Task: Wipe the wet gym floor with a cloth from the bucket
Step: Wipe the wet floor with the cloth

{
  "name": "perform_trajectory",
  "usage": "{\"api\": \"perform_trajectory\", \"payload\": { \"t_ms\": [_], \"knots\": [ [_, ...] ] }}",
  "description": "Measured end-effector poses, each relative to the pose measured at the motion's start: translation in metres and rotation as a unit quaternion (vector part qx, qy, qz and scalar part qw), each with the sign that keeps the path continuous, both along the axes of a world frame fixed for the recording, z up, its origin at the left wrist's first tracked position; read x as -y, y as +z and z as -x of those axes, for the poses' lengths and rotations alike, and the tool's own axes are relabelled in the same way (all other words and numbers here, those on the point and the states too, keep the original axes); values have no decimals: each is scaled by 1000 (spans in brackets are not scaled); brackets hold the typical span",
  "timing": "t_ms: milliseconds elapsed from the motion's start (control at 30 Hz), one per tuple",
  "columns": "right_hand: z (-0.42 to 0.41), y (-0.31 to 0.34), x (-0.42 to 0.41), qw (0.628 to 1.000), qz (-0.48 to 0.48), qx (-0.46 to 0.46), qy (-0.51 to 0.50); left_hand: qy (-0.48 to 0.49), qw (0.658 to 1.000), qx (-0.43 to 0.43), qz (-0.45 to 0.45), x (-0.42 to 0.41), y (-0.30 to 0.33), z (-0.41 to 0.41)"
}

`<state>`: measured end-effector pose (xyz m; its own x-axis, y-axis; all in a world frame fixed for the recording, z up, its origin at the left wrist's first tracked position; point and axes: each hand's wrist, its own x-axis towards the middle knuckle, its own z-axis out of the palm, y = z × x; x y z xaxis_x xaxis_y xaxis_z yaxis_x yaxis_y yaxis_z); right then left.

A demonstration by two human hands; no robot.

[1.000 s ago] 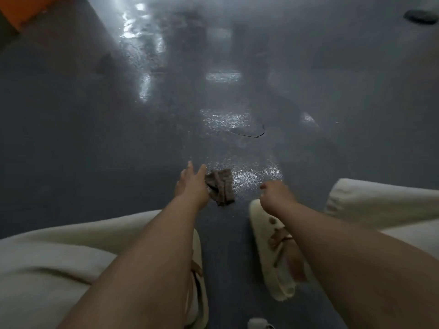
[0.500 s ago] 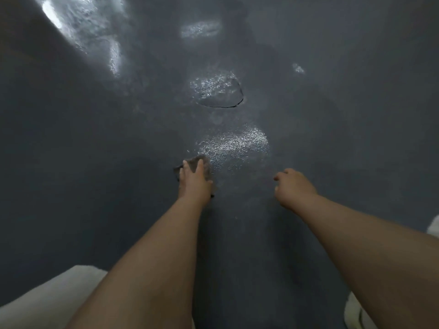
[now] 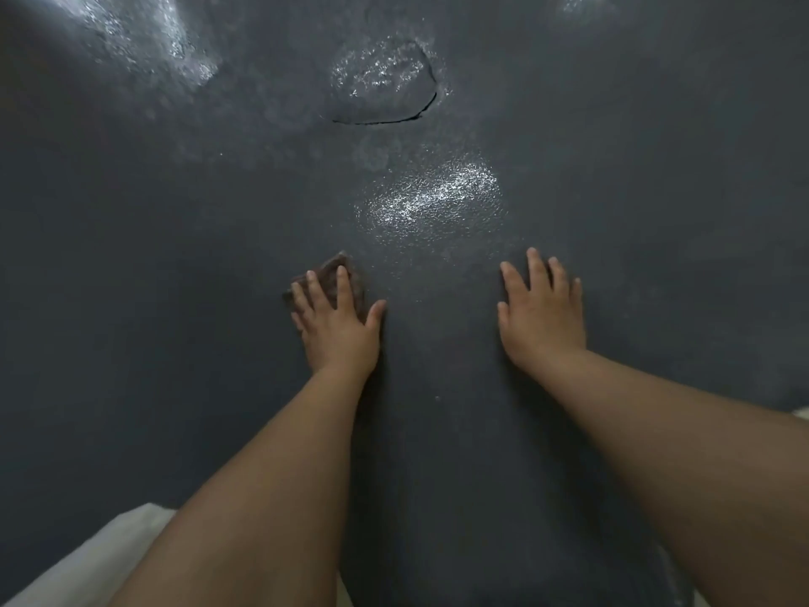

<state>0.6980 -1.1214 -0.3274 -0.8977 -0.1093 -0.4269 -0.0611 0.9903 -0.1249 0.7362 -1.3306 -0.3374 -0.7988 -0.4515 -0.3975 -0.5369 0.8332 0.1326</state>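
Two bare hands lie flat on the dark grey gym floor (image 3: 175, 300), palms down, forearms reaching in from the bottom of the head view.

Landmark for all positions: the bright wet patch (image 3: 431, 199) glinting near frame centre.

Left hand (image 3: 335, 324) — below and to the left of the wet patch, near it but not on it. Fingers straight and spread, pressing down on the cloth (image 3: 339, 267). Nothing is curled or pinched; the thumb points right, toward the other hand, and touches bare floor beside the cloth.

Cloth — small, brownish, bunched. It sits under the left fingers, with only its far edge and a strip between the fingers showing. Its upper corner comes just short of the wet patch's lower left edge. How far it reaches under the palm cannot be told.

Right hand (image 3: 543, 313) — below and to the right of the wet patch, well apart from the cloth. Fingers extended and slightly fanned, flat on the floor, holding nothing.

Above the wet patch: a curved dark crack (image 3: 394, 118) in the floor coating, with a second glistening area just beyond it. A larger sheen (image 3: 144, 37) lies far up and left of the patch.

Pale fabric (image 3: 87, 558) shows well below and left of the patch, at the frame's bottom corner.
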Motion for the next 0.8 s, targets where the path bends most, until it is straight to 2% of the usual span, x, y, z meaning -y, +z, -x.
{"api": "perform_trajectory", "payload": {
  "t_ms": [100, 167, 233, 333, 400, 500, 533, 567, 600, 667, 733, 800],
  "knots": [
    [-1, -4, 4, 1000, 15, -8, -21, 39, 999, -4, -10, -20, -4, -11],
    [-2, -5, 7, 999, 24, -12, -35, 6, 1000, -2, -13, -46, -7, -26],
    [-4, -7, 9, 998, 31, -16, -47, -103, 994, -26, -6, -82, -8, -47],
    [-6, -11, 7, 997, 45, -23, -55, -266, 964, -2, -12, -114, -8, -69],
    [-8, -14, 2, 997, 52, -31, -47, -334, 942, 9, -42, -97, -7, -60],
    [-10, -17, -2, 997, 56, -37, -38, -438, 899, -7, -15, -47, -12, -40],
    [-10, -17, -2, 997, 59, -36, -41, -427, 904, -19, 6, -30, -12, -34],
    [-9, -16, -2, 996, 64, -36, -44, -383, 923, -22, 25, -13, -12, -30],
    [-9, -16, -2, 996, 68, -37, -48, -306, 951, -13, 45, 3, -12, -28],
    [-8, -15, -3, 995, 77, -42, -52, -78, 995, 12, 53, 28, -11, -33],
    [-7, -15, -4, 994, 82, -44, -50, 123, 992, 0, 34, 33, -11, -38],
    [-7, -15, -6, 995, 84, -38, -47, 236, 971, -38, 20, 20, -12, -33]
  ]
}}
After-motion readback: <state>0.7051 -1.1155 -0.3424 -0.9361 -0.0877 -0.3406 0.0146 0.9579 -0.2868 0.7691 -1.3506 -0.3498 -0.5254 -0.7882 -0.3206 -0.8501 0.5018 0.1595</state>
